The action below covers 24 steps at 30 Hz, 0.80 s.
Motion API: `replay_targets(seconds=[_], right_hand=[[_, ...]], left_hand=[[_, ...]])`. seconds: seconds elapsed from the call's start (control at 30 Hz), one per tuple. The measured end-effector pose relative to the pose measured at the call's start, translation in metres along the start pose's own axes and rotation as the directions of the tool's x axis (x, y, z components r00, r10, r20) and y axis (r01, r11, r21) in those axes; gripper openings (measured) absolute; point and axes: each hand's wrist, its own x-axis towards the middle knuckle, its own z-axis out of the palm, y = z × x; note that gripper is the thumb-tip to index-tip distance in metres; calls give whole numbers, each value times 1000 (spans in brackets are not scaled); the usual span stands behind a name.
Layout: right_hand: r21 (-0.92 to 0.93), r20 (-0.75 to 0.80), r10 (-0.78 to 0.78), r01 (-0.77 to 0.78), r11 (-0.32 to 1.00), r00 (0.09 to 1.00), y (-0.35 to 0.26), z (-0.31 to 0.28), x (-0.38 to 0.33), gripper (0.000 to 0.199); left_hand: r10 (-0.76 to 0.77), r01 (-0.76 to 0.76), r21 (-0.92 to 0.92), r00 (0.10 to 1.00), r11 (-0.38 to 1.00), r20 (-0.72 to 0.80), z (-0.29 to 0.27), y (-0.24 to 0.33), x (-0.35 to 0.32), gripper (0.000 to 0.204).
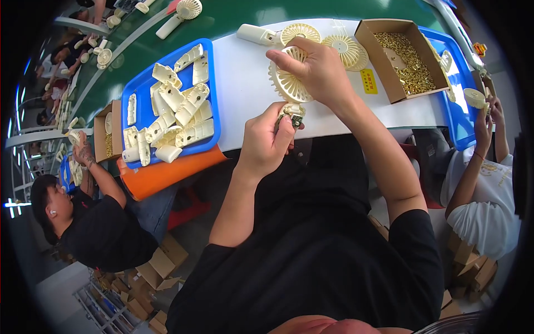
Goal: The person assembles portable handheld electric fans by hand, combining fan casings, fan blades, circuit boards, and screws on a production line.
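Observation:
A cream handheld fan's round slatted head [287, 83] is held over the near edge of the white work surface. My right hand [322, 72] is closed on its upper right rim, the thumb lying across the top. My left hand [264, 142] pinches the fan's short neck below the head, where a small green circuit board [297, 120] shows between thumb and fingers. My left fingertips are partly hidden. Beyond my right hand lie a fan with a handle [256, 34] and loose round grilles [342, 51].
A blue tray [216, 125] of cream handle shells stands left, above an orange cover [167, 177]. At right, a cardboard box [384, 78] holds small brass-coloured parts [414, 61], beside another blue tray [459, 125]. Co-workers sit on the left [105, 234] and right [484, 195].

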Motion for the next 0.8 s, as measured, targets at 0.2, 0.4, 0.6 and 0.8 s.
replay_targets(seconds=[0.2,0.4,0.6,0.8], right_hand=[[117,107,67,-79,990,992,-20,-19,17,56],[403,206,157,-230,886,966,-24,-40,25,53],[301,-166,2,48,953,986,-10,-29,-29,26],[-28,-74,-276,274,961,958,-10,1,-78,28]], left_hand=[[-61,64,-315,998,947,21,-8,8,7,40],[-95,52,-732,995,680,-17,-11,13,21,49],[-260,38,-679,938,733,-228,-4,14,39,53],[-287,26,-619,901,785,-327,1,5,44,46]])
